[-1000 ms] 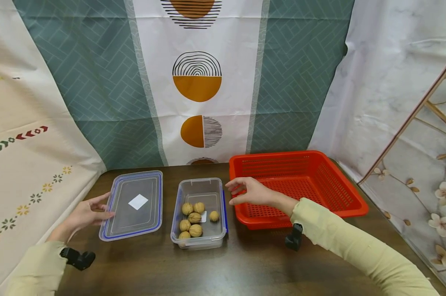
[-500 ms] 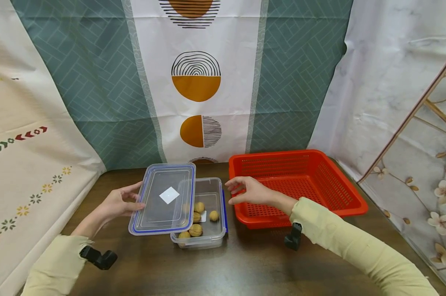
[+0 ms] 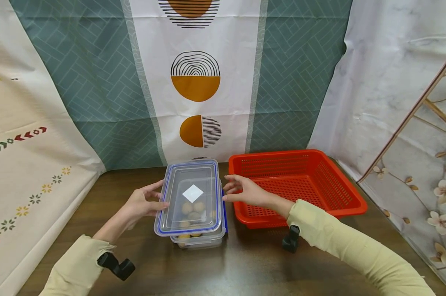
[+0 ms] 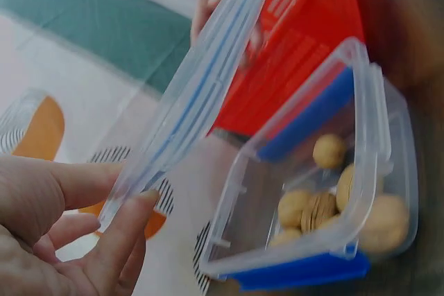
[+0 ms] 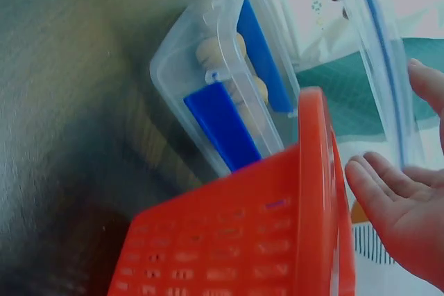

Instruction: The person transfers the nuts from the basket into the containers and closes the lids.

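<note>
A clear rectangular lid [image 3: 187, 176] with a blue seal and a white square label hangs over the clear plastic container [image 3: 204, 241]. My left hand [image 3: 143, 204] pinches its left edge between thumb and fingers. In the left wrist view the lid is tilted and well apart from the container's rim. Several walnuts [image 4: 316, 213] lie in the container; from the head they show through the lid. Blue side clips [image 5: 222, 123] hang on the container's sides. My right hand [image 3: 249, 194], fingers loosely bent and holding nothing, is close to the lid's right edge.
A red perforated plastic basket [image 3: 300, 222] stands to the right, just beyond the container, with my right forearm across its front. The dark wooden table [image 3: 193, 271] ends at a patterned curtain [image 3: 208, 139] behind.
My left hand has carried the lid rightward from the left side of the table to above the container, covering most of it from the head. The right hand has hardly moved.
</note>
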Demonstrator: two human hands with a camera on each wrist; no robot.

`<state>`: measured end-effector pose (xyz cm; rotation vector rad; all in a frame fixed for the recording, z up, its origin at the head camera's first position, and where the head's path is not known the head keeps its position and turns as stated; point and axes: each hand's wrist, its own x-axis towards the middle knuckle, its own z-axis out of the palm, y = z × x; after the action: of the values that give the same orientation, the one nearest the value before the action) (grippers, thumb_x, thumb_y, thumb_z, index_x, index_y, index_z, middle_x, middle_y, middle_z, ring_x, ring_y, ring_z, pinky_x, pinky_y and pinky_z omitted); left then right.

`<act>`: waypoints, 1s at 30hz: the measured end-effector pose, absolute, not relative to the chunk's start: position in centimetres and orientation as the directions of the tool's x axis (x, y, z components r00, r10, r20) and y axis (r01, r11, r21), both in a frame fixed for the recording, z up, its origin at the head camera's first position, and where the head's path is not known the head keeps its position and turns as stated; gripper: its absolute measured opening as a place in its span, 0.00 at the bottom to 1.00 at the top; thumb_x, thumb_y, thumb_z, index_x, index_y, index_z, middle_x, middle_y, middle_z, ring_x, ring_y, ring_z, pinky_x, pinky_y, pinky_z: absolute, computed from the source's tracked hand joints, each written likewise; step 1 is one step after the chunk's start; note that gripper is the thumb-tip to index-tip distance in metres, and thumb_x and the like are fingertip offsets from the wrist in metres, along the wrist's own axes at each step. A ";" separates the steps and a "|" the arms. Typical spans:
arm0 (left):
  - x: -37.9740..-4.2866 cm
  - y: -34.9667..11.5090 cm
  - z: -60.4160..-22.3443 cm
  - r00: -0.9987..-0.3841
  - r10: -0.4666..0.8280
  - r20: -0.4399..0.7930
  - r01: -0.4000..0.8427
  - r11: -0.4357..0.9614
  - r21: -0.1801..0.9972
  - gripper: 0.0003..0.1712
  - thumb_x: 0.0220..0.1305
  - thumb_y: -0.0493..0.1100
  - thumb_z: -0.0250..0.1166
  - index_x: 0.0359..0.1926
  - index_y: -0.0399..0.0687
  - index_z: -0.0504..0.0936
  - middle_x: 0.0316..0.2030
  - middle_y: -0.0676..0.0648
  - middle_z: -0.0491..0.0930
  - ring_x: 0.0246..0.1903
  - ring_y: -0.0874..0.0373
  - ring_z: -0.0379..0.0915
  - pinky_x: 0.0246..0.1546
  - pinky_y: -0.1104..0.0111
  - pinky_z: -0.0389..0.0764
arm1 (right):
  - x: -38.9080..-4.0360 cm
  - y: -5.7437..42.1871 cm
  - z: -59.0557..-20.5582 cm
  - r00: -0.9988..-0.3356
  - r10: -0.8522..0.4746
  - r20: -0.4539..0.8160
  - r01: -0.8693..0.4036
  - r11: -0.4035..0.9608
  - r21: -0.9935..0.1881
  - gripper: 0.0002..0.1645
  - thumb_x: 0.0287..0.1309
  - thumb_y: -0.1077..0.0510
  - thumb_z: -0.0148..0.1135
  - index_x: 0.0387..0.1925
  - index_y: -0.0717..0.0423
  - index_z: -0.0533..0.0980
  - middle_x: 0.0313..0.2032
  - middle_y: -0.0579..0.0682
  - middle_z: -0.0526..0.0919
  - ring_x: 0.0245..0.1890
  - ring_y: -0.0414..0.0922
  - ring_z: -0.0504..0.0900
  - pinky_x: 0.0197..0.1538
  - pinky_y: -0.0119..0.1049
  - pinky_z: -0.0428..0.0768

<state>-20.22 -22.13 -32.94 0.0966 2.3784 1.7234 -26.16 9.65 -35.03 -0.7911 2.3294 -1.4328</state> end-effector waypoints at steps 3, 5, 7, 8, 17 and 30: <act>-20.0 -21.5 -32.8 -0.980 0.161 -0.120 -0.065 0.316 0.947 0.47 0.51 0.34 0.67 0.68 0.40 0.52 0.41 0.37 0.69 0.30 0.56 0.77 0.34 0.59 0.81 | -25.9 9.3 -35.0 -0.813 -0.580 0.050 -0.289 0.327 -0.900 0.46 0.53 0.52 0.64 0.67 0.59 0.51 0.54 0.57 0.72 0.52 0.49 0.74 0.52 0.43 0.75; -19.9 -21.2 -32.7 -0.980 0.161 -0.118 -0.063 0.312 0.948 0.46 0.51 0.33 0.67 0.68 0.40 0.52 0.41 0.37 0.69 0.30 0.55 0.77 0.34 0.59 0.81 | -25.7 9.0 -35.0 -0.816 -0.574 0.070 -0.287 0.296 -0.911 0.47 0.53 0.54 0.63 0.68 0.59 0.49 0.56 0.56 0.70 0.53 0.50 0.73 0.52 0.43 0.75; -19.8 -20.9 -32.8 -0.980 0.160 -0.117 -0.064 0.304 0.951 0.46 0.51 0.33 0.67 0.68 0.40 0.52 0.41 0.37 0.69 0.30 0.55 0.77 0.35 0.59 0.81 | -25.5 8.7 -35.1 -0.822 -0.563 0.085 -0.272 0.257 -0.927 0.48 0.52 0.57 0.64 0.68 0.58 0.49 0.58 0.56 0.67 0.55 0.51 0.71 0.53 0.43 0.74; -19.7 -20.8 -32.8 -0.980 0.158 -0.117 -0.065 0.300 0.952 0.46 0.51 0.33 0.67 0.68 0.40 0.53 0.41 0.37 0.69 0.30 0.55 0.77 0.35 0.59 0.81 | -25.4 8.6 -35.1 -0.823 -0.560 0.096 -0.269 0.234 -0.935 0.48 0.52 0.58 0.64 0.68 0.58 0.48 0.59 0.57 0.66 0.57 0.52 0.69 0.53 0.43 0.74; -19.1 -20.0 -33.0 -0.981 0.158 -0.108 -0.063 0.263 0.963 0.45 0.52 0.33 0.66 0.69 0.43 0.53 0.43 0.36 0.68 0.31 0.55 0.77 0.35 0.59 0.81 | -23.9 7.4 -35.9 -0.853 -0.476 0.213 -0.255 0.024 -0.967 0.49 0.50 0.69 0.61 0.69 0.61 0.45 0.66 0.61 0.55 0.58 0.60 0.67 0.49 0.46 0.75; -19.0 -20.0 -34.1 -0.971 0.231 -0.062 -0.035 0.117 0.992 0.43 0.57 0.33 0.62 0.70 0.51 0.51 0.52 0.37 0.67 0.37 0.57 0.77 0.37 0.62 0.80 | -21.9 7.2 -37.6 -0.831 -0.363 0.420 -0.457 0.017 -0.889 0.48 0.50 0.71 0.59 0.68 0.67 0.43 0.68 0.60 0.46 0.64 0.54 0.56 0.59 0.42 0.61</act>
<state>-19.05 -19.97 -34.15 0.1950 2.1887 1.9537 -21.90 7.17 -37.59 -0.9264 2.2906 -2.0569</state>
